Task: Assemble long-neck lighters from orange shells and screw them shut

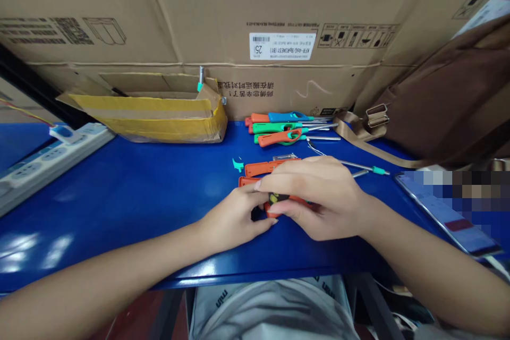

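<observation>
My left hand [235, 218] is closed around the left end of an orange lighter casing [249, 181], its thumb and fingers pinching close to the blue table top. My right hand [326, 196] arches over from the right, thumb and forefinger closed on a small dark piece with yellow marks [274, 198]. Its kind is not clear, since the fingers cover most of it. Just beyond the hands lies an open orange casing half [257, 169]. A small teal trigger piece [238, 165] rests left of it. Past my right hand a thin metal tube with a teal tip [380, 170] lies on the table.
Several assembled long-nosed lighters [281, 137] are piled behind the hands. A yellow-taped cardboard box [159, 119] stands back left, beside a white power strip [51, 159]. To the right are a phone [446, 218] and a brown bag [450, 95] with a strap. Large cardboard [179, 26] stands behind.
</observation>
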Available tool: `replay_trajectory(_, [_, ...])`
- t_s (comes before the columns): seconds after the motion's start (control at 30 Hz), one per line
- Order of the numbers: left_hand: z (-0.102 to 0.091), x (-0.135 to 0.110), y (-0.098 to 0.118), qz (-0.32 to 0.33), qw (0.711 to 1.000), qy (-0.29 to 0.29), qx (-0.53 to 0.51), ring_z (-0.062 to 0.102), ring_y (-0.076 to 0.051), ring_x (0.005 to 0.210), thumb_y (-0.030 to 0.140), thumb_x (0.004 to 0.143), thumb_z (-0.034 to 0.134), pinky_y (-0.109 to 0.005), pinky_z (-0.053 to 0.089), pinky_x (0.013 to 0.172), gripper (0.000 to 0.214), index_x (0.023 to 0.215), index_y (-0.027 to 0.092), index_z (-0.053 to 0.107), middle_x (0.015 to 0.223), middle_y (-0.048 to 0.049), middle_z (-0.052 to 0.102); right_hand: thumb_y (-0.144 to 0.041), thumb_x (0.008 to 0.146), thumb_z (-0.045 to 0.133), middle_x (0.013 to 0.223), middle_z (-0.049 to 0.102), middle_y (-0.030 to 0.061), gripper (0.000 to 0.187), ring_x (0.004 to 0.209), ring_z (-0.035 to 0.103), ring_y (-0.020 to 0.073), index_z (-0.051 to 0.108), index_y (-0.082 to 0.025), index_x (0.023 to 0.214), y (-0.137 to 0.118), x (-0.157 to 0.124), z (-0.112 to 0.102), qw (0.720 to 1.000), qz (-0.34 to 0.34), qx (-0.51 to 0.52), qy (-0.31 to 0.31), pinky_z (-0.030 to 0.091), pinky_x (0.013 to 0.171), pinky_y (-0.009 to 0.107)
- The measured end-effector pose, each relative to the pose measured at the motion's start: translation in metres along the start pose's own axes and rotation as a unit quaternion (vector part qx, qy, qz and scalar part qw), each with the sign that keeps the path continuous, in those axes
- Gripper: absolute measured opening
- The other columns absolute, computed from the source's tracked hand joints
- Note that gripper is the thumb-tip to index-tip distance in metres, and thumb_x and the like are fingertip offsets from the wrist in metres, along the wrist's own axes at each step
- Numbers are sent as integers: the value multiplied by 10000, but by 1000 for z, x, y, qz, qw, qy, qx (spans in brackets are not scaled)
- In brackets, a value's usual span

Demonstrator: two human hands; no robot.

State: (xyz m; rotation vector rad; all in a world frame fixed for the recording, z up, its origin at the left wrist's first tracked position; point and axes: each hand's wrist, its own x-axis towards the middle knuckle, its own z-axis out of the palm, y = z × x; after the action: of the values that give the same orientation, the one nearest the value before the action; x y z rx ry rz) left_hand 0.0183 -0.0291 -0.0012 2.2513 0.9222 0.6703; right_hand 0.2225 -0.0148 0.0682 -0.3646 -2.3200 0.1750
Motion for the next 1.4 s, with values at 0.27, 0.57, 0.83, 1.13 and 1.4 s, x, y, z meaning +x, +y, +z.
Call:
replay_trajectory(0.27, [5, -1, 3, -28, 999, 6, 17, 671, -204, 878, 173, 847, 684, -310, 562, 752, 129, 976, 177, 695, 973, -48, 683, -343, 1027, 561, 973, 767, 32, 246, 814, 721, 156, 611, -182, 1207, 2, -2, 6, 997, 18, -74, 1, 513, 675, 273])
replay_trajectory(0.57, [-29, -7, 25, -63, 977, -126, 162, 666, -251, 976, 192, 870, 619, -367, 557, 859, 252, 1121, 186, 640, 1120, -99, 639, -343, 996, 602, 997, 700, 16, 187, 666, 661, 98, 600, -233, 1147, 14, -1, 4, 939, 241, 172, 175, 553, 593, 231])
replay_trajectory(0.83, [-26, -12, 39, -140, 956, -193, 172, 704, -252, 884, 364, 945, 599, -334, 519, 719, 262, 1160, 215, 601, 1060, -71, 693, -495, 750, 836, 667, 678, -52, 426, 511, 689, 119, 558, -209, 901, 52, -20, 11, 755, 437, 407, 272, 577, 469, 194])
replay_trajectory(1.13, [-74, -13, 33, -77, 958, -209, 178, 703, -253, 1096, 451, 1012, 481, -330, 571, 908, 405, 1380, 307, 573, 1287, -58, 698, -142, 738, 840, 747, 745, -3, 213, 687, 746, 110, 632, -168, 773, 81, -30, -9, 603, 470, 515, 388, 641, 674, 162])
replay_trajectory(1.4, [-140, 4, 31, -145, 966, -196, 86, 689, -201, 989, 465, 949, 543, -259, 578, 837, 405, 1289, 266, 635, 1166, -8, 721, -98, 801, 706, 772, 742, 19, 106, 692, 733, 116, 628, -170, 807, 96, -34, -29, 580, 461, 520, 426, 650, 649, 167])
